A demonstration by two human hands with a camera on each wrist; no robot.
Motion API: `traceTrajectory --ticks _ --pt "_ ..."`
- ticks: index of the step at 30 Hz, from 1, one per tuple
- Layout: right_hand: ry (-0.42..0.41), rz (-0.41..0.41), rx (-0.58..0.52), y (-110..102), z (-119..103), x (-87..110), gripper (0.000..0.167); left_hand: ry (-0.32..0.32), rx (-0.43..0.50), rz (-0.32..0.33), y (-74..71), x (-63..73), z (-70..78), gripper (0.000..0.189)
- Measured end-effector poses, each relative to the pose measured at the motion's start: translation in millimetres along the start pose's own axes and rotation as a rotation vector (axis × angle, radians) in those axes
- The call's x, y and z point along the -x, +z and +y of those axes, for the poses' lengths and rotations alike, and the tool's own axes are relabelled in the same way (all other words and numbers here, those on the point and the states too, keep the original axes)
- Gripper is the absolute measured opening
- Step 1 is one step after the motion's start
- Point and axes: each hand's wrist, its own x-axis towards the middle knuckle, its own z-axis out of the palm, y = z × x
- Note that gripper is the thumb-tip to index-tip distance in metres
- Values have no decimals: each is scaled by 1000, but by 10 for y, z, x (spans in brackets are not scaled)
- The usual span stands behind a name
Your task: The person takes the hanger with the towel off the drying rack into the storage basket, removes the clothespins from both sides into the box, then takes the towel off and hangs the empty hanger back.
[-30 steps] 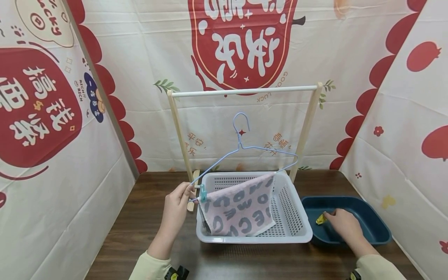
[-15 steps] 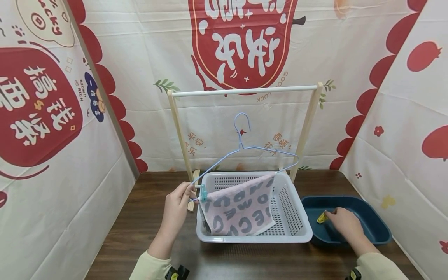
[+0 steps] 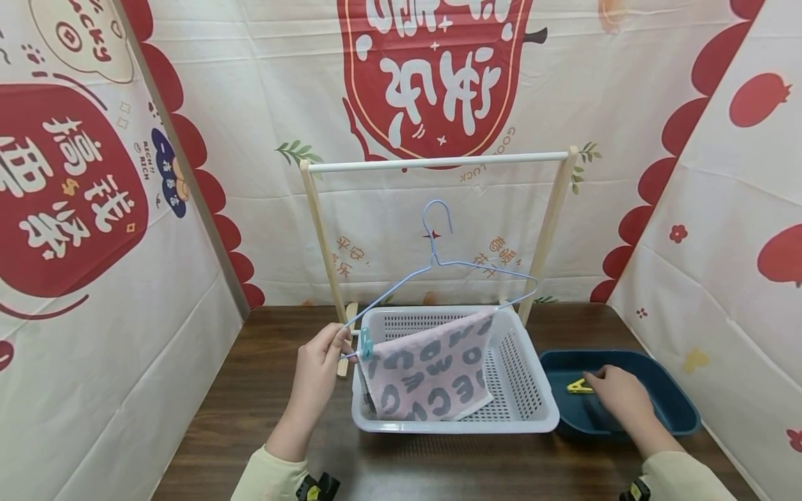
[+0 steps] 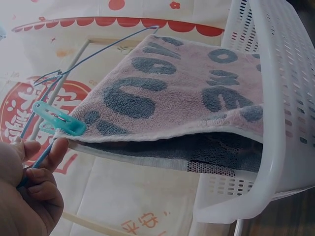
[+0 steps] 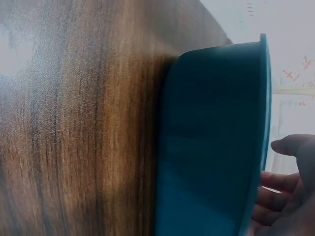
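In the head view, my left hand (image 3: pixel 319 365) grips the left end of a blue wire hanger (image 3: pixel 401 280). A pink towel with grey letters (image 3: pixel 432 369) drapes over the hanger's lower bar. Near my left fingers, a teal clothes peg (image 4: pixel 59 118) clamps the towel's corner to the wire. The towel's lower part hangs inside a white perforated basket (image 3: pixel 523 376). My right hand (image 3: pixel 620 396) reaches into a dark teal tub (image 3: pixel 673 403), a yellow clothes peg (image 3: pixel 579 386) at its fingertips. In the right wrist view, the tub's wall hides that peg.
Behind the basket stands a rack with wooden legs (image 3: pixel 551 216) and a white crossbar (image 3: pixel 438 165). Everything rests on a brown wooden table (image 3: pixel 250 417). Printed cloth (image 3: pixel 269 236) encloses the table's back and sides.
At my right fingertips the yellow peg has turned, so its two arms now show, and it has shifted slightly up in view. The hanger has moved very slightly right.
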Motion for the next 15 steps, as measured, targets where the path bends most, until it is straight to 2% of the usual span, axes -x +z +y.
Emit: traceTrajectory --ticks 10,15 --pt "-52 72 43 -90 -233 116 56 -19 16 -21 4 -23 59 19" --pt "-80 101 62 -137 -380 208 58 -7 19 -22 10 -41 91 17"
